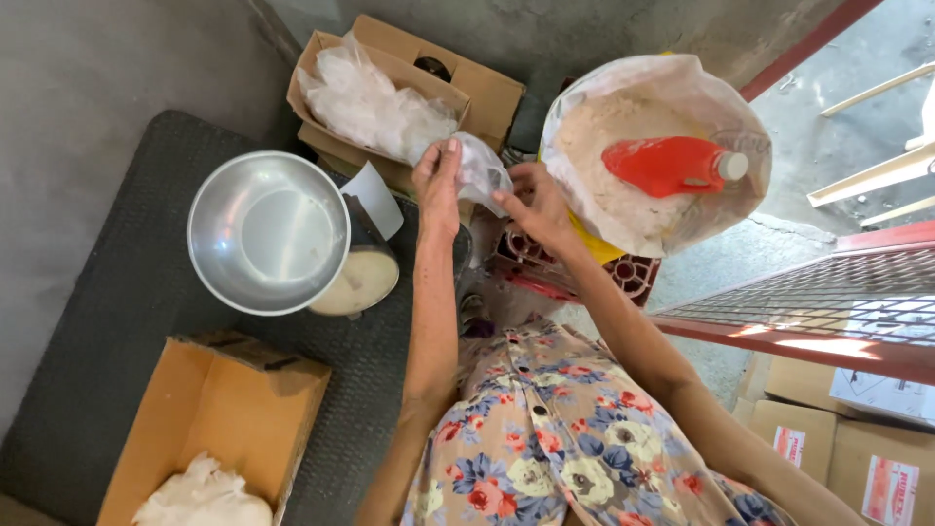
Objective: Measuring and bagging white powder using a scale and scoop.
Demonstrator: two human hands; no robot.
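head view: both hands meet on a small clear plastic bag, held up just in front of the cardboard box of bags. the left hand pinches its near edge with fingers closed on the film, and the right hand grips the other side with thumb and fingertips shut on it. whether the bag holds anything cannot be told.

just behind the hands an open cardboard box is stuffed with more crumpled clear bags. to the right, a large sack with a clear liner stands open, full of pale powder, and a red plastic scoop lies on the powder. the sack rests on a red crate.

to the left, an empty steel bowl sits on a scale on a dark mat. nearer the lower left, another open cardboard box holds white filled bags. a red metal grille crosses the right side, with stacked cartons below it.
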